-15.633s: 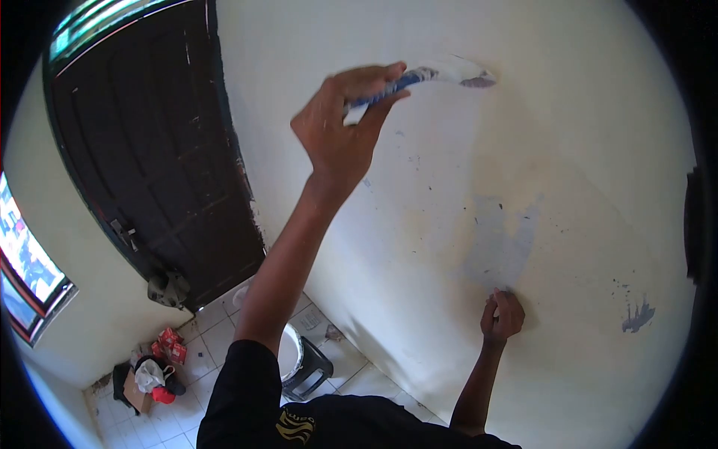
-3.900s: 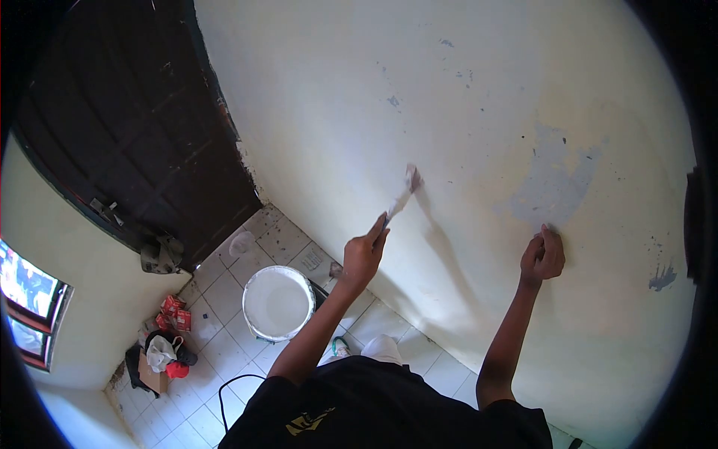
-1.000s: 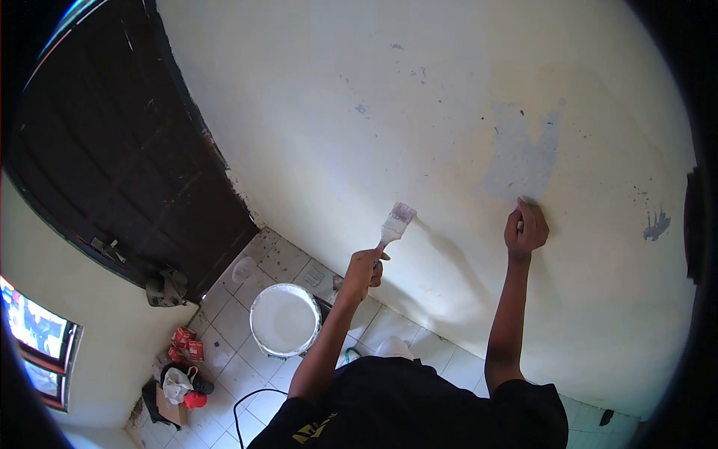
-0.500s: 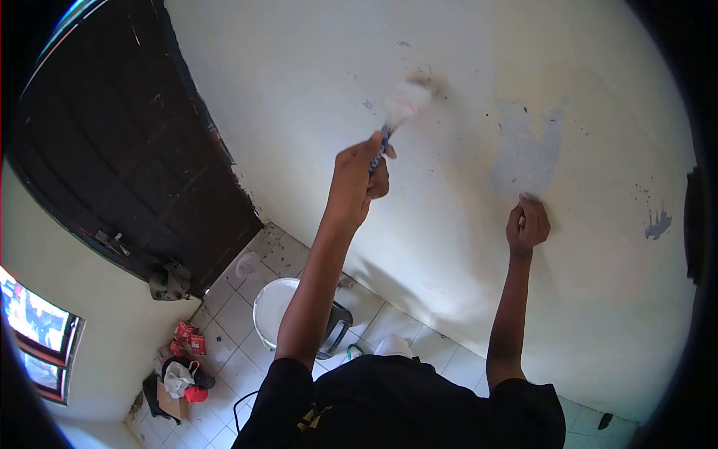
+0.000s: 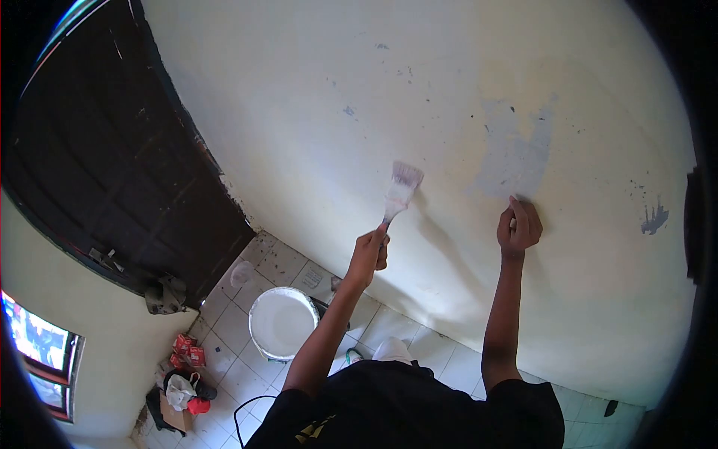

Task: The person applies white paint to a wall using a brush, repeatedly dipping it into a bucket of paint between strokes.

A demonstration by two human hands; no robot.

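My left hand (image 5: 369, 253) grips the handle of a paintbrush (image 5: 400, 188), whose white-coated bristles press against the cream wall (image 5: 419, 97) at mid height. My right hand (image 5: 518, 227) is curled into a loose fist and rests against the wall just below a grey unpainted patch (image 5: 516, 153). Whether that fist holds anything I cannot make out. Below my left arm a bucket of white paint (image 5: 282, 322) stands on a dark stool on the tiled floor.
A dark wooden door (image 5: 112, 165) fills the left side. Red packets and a bag (image 5: 185, 374) lie in the floor corner by a window (image 5: 37, 344). A smaller grey mark (image 5: 653, 218) shows on the wall at right. A black cable (image 5: 250, 408) runs over the tiles.
My left hand has swept the brush down the wall from the high point it reached half a second ago. My right hand has stayed on the wall.
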